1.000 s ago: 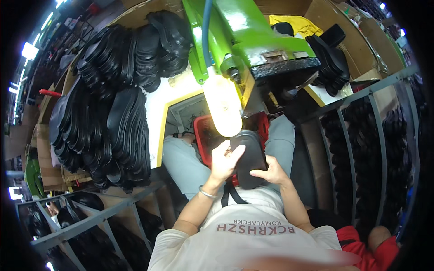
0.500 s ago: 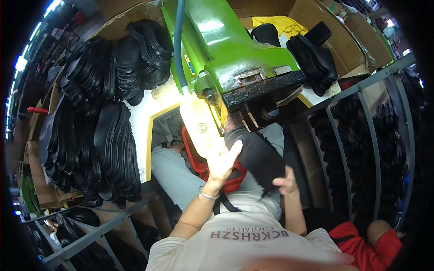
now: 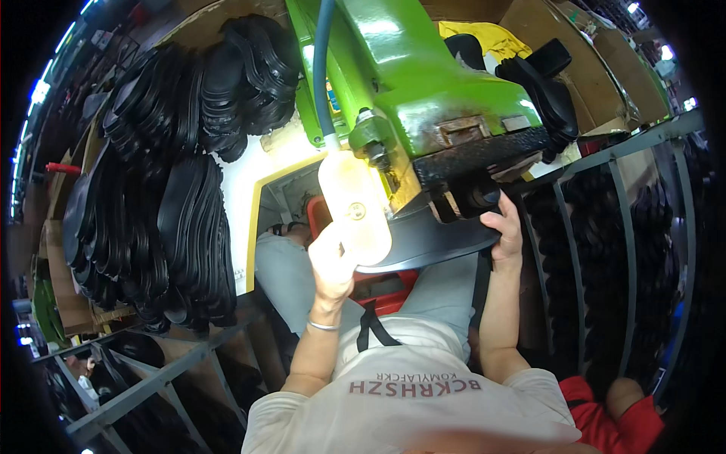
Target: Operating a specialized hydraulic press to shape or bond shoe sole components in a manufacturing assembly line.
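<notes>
A black shoe sole (image 3: pixel 435 246) lies crosswise beneath the head of a green machine (image 3: pixel 454 102), its near edge toward me. My left hand (image 3: pixel 333 265) grips the sole's left end, partly washed out by glare from a bright oblong lamp (image 3: pixel 355 200). At the other end my right hand (image 3: pixel 507 233) is closed on the sole, thumb and fingers close to the machine's dark lower part. That part hides the sole's far edge. Whether the sole touches the machine I cannot tell.
Stacked black soles (image 3: pixel 197 234) crowd the white, yellow-edged table (image 3: pixel 240 219) on the left. More soles (image 3: pixel 541 98) lie right of the machine, near a yellow cloth (image 3: pixel 484 39) and cardboard (image 3: pixel 556 49). Metal racks (image 3: pixel 624 200) flank me. Below is a red basket (image 3: pixel 389 304).
The sole has turned from slanting down toward me to lying crosswise under the machine head. My right hand has risen and moved right; my left has shifted left to the sole's end.
</notes>
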Motion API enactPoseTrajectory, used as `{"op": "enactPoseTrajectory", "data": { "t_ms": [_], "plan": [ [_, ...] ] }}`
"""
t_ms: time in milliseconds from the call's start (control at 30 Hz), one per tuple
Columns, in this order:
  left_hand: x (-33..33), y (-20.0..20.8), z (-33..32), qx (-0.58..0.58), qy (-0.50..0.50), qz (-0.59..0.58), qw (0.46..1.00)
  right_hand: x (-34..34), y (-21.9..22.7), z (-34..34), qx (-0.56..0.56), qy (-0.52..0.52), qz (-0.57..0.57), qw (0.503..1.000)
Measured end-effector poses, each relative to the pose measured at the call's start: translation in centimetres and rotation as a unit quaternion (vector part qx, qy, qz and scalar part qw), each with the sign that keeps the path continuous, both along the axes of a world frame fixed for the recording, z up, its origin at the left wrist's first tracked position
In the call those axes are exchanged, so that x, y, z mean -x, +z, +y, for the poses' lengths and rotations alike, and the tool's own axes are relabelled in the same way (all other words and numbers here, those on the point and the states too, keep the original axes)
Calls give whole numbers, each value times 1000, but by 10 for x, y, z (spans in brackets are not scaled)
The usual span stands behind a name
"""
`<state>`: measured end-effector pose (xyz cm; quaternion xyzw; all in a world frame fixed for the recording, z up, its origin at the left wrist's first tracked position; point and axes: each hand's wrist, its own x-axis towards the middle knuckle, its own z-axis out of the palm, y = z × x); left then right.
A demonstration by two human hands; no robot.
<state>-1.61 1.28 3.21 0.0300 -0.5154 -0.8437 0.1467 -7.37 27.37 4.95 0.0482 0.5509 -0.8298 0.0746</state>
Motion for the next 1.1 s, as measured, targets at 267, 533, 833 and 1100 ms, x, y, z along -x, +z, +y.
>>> {"op": "enactPoseTrajectory", "data": {
  "t_ms": [267,533,833,1100],
  "plan": [
    [-52,-32,-52,-36,-15,-127,991,-2,-7,-54,-21,41,-29,999],
    [-3,-5,-16,241,-201,-99,944,5,12,-87,-91,138,105,981],
    [-2,-35,33,209,-26,-56,976,-107,-53,-44,-206,242,-32,948],
    [-7,-23,41,164,-56,-40,984,-108,-48,61,-50,39,-41,997]
  ]
}}
